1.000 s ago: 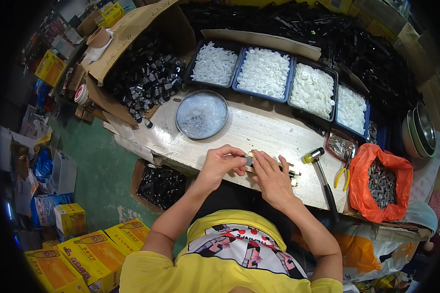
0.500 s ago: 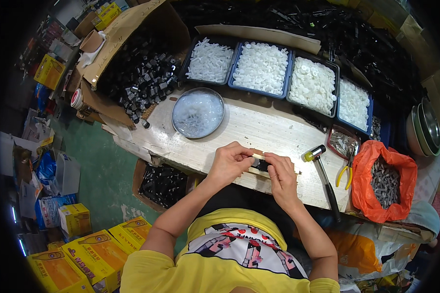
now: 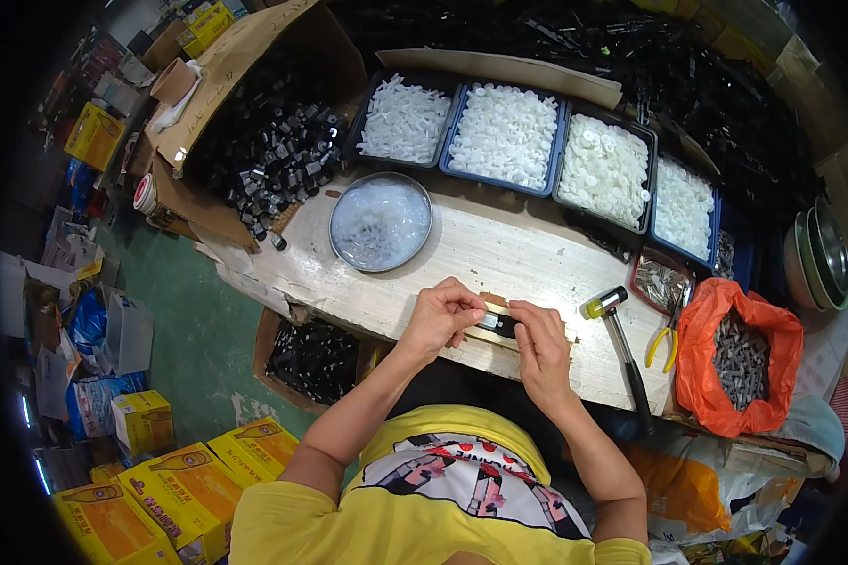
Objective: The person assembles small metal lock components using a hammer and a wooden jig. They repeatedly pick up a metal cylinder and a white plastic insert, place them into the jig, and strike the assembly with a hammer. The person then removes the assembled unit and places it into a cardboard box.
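Note:
At the bench's near edge, a small black part (image 3: 506,327) lies in a pale wooden holder (image 3: 485,336). A light, silvery rectangle (image 3: 490,321) shows at the black part's left end. My left hand (image 3: 440,323) is just left of it, thumb and fingers pinched together; anything between the fingertips is too small to make out. My right hand (image 3: 545,347) grips the right end of the black part, fingers over the far side and thumb on the near side. Its fingers hide that end.
A round metal dish (image 3: 428,229) of clear, wet-looking material stands beyond my hands. Trays (image 3: 548,179) of white plastic pieces line the back. A mallet (image 3: 628,363), yellow-handled pliers (image 3: 664,347) and an orange bag (image 3: 695,372) of grey parts are at right; black parts (image 3: 287,151) fill a carton at left.
My left fingertips have drawn back slightly to the left and off the black part, uncovering the light rectangle. My right hand keeps nearly the same place.

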